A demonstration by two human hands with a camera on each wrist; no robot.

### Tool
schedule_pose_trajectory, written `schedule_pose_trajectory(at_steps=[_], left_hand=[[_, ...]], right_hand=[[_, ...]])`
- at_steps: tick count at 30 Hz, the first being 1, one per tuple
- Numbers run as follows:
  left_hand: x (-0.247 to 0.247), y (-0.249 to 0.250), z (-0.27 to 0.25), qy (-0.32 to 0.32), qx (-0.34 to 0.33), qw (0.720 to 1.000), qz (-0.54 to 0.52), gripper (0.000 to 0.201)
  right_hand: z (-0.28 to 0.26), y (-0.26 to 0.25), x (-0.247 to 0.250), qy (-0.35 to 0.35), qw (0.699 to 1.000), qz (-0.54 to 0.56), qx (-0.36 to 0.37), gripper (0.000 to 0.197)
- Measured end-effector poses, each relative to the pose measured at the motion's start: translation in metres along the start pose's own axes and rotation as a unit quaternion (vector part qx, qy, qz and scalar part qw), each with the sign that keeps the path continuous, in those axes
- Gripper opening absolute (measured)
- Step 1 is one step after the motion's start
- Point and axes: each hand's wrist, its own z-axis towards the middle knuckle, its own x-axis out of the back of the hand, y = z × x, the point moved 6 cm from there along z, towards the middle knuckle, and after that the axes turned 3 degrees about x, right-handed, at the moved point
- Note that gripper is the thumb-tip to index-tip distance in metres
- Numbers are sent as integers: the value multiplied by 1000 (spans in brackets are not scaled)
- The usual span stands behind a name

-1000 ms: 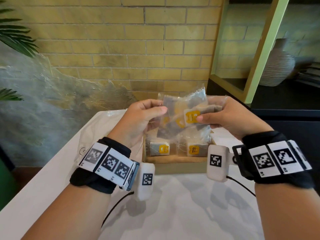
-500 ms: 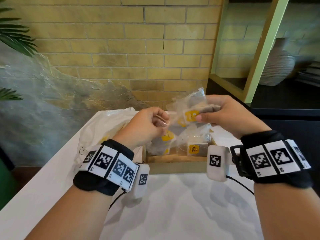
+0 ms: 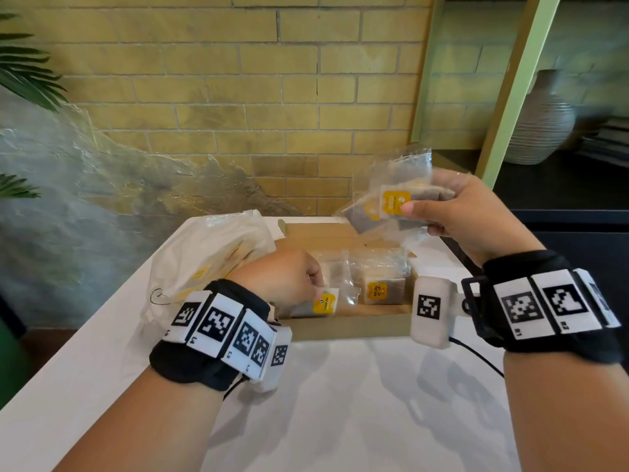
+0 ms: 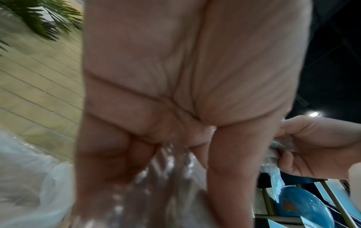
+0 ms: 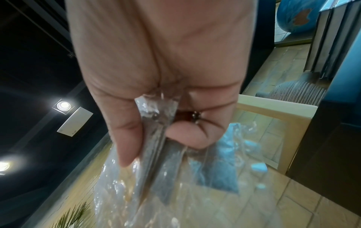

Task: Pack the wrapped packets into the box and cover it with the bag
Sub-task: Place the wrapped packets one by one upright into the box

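An open cardboard box (image 3: 343, 327) sits on the white table (image 3: 340, 403). Inside it lie clear-wrapped packets with yellow labels, one at the front right (image 3: 383, 289). My left hand (image 3: 289, 277) is down in the box's left front corner and pinches a wrapped packet (image 3: 323, 303); in the left wrist view crinkled wrap (image 4: 166, 177) runs between its fingers. My right hand (image 3: 456, 212) is raised above the box's right side, gripping two or three wrapped packets (image 3: 391, 202) between thumb and fingers; their clear wrap (image 5: 156, 131) shows in the right wrist view.
A crumpled white plastic bag (image 3: 211, 257) lies on the table just left of the box. A brick wall stands behind. A dark shelf with a ribbed vase (image 3: 541, 124) is at the right. Palm leaves (image 3: 27, 73) hang at the far left.
My left hand has taken one packet off the bunch and lowered it into the box's left front corner. My right hand has moved right and slightly up with the other packets.
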Motion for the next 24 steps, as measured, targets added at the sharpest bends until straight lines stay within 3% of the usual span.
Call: schedule_pose_trajectory(at_steps=[7, 13, 17, 24], left_hand=[[-2, -6, 2, -17, 18, 1000, 3, 12], [11, -5, 2, 68, 2, 996, -58, 12], [6, -10, 1, 29, 25, 998, -53, 9], [13, -9, 2, 73, 21, 994, -78, 12]], right_hand=[[2, 2, -3, -11, 1000, -5, 3, 23], [2, 3, -2, -12, 1000, -10, 2, 23], [1, 2, -4, -15, 1000, -6, 3, 25], [0, 1, -3, -16, 1000, -8, 8, 24]])
